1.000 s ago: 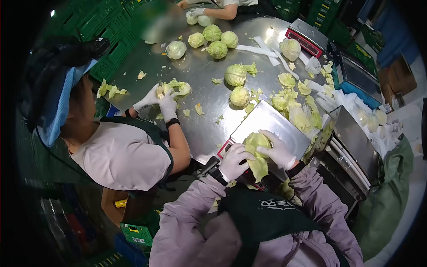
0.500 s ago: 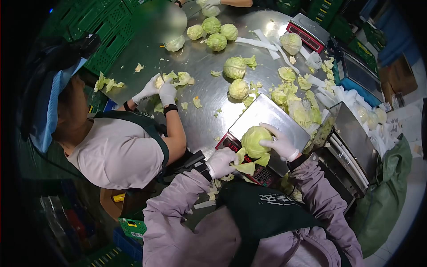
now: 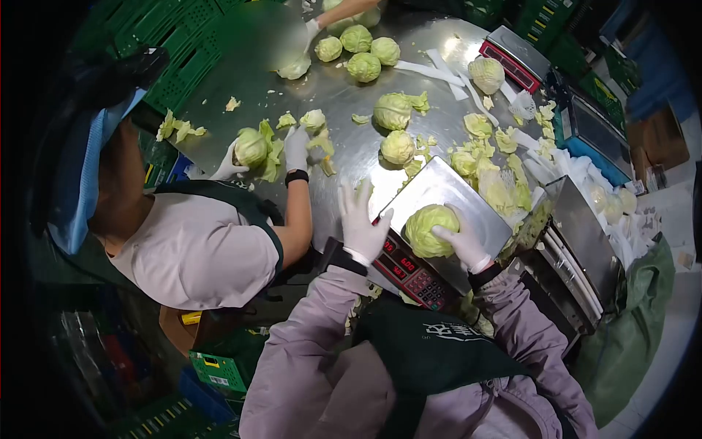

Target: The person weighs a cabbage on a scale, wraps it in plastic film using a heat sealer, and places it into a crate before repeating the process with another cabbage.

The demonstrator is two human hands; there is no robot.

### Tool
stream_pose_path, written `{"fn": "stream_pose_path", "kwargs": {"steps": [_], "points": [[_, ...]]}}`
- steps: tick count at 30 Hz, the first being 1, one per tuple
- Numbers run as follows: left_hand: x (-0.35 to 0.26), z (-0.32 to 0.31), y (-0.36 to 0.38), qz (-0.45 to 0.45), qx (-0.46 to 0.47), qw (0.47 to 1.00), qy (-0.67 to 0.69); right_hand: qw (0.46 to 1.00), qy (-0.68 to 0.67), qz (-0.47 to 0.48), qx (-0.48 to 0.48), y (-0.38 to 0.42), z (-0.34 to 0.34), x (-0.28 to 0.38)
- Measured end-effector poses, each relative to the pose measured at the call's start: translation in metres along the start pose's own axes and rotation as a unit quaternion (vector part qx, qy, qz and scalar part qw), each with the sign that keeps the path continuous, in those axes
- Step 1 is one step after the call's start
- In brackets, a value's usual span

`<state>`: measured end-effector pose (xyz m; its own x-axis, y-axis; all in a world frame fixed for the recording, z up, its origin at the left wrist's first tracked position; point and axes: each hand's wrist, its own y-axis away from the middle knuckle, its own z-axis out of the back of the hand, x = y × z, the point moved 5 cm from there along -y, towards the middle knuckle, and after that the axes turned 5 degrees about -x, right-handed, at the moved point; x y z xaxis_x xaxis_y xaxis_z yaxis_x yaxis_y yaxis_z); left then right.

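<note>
In my gloved right hand (image 3: 465,240) is a pale green cabbage (image 3: 430,230), gripped from its right side. The cabbage overlaps the near edge of the steel weighing plate (image 3: 457,192) of a digital scale. My left hand (image 3: 362,223), also in a white glove, is raised at the left of the scale with its fingers spread and nothing in it. Between my hands, the scale's red-lit display and keypad (image 3: 411,274) face me. Two more cabbages, one (image 3: 398,147) nearer the plate and one (image 3: 393,111) farther off, sit beyond the scale.
A co-worker (image 3: 197,241) at my left handles a cabbage (image 3: 251,148) and leaves. Another person's arm (image 3: 344,13) reaches in at the far side by several cabbages. Loose leaves (image 3: 493,186) lie right of the plate. A wrapping machine (image 3: 567,256) stands at my right.
My left hand has let go of the cabbage's outer leaves and moved up and left, fingers now spread. The loose leaves are gone from the cabbage. The co-worker now holds a cabbage.
</note>
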<state>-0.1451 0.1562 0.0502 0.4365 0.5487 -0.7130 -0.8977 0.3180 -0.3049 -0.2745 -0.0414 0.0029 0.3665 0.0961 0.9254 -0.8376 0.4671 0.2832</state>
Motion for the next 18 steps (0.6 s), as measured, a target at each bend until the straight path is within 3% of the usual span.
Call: {"fn": "stream_pose_path", "kwargs": {"steps": [2, 3, 4, 6, 7, 8, 10, 12, 13, 14, 15, 16, 18], "points": [[0.003, -0.029, 0.012, -0.016, 0.098, 0.991, 0.092, 0.999, -0.053, -0.001, 0.015, -0.002, 0.005, -0.001], [0.01, -0.05, 0.023, 0.106, 0.15, 0.958, 0.219, 0.996, -0.077, -0.007, 0.04, 0.0, 0.007, -0.002], [0.009, -0.066, 0.032, 0.226, 0.198, 0.892, 0.337, 0.993, -0.102, -0.014, 0.066, 0.003, 0.009, 0.001], [0.006, -0.08, 0.045, 0.314, 0.32, 0.775, 0.445, 0.989, -0.096, 0.001, 0.112, 0.01, 0.014, 0.009], [-0.011, -0.076, 0.054, 0.335, 0.369, 0.738, 0.456, 0.983, -0.092, 0.018, 0.161, 0.017, 0.014, 0.016], [-0.021, -0.078, 0.057, 0.314, 0.425, 0.64, 0.558, 0.983, -0.093, 0.014, 0.156, 0.022, 0.016, 0.019], [-0.023, -0.077, 0.06, 0.318, 0.384, 0.598, 0.627, 0.997, -0.056, 0.013, 0.054, 0.029, 0.024, 0.029], [-0.024, -0.077, 0.061, 0.348, 0.367, 0.565, 0.652, 0.99, -0.135, -0.044, 0.009, 0.044, 0.031, 0.042], [-0.023, -0.077, 0.062, 0.379, 0.343, 0.532, 0.675, 0.995, -0.097, -0.009, 0.013, 0.051, 0.031, 0.046], [-0.022, -0.078, 0.061, 0.38, 0.345, 0.531, 0.674, 0.998, -0.058, 0.027, 0.017, 0.057, 0.03, 0.051], [-0.02, -0.079, 0.06, 0.401, 0.334, 0.521, 0.676, 0.996, -0.02, 0.077, -0.037, 0.062, 0.031, 0.06], [-0.018, -0.081, 0.059, 0.422, 0.323, 0.51, 0.677, 0.996, -0.021, 0.077, -0.04, 0.063, 0.032, 0.057], [-0.018, -0.081, 0.058, 0.413, 0.326, 0.519, 0.674, 0.994, -0.062, -0.047, -0.072, 0.063, 0.039, 0.041]]}}
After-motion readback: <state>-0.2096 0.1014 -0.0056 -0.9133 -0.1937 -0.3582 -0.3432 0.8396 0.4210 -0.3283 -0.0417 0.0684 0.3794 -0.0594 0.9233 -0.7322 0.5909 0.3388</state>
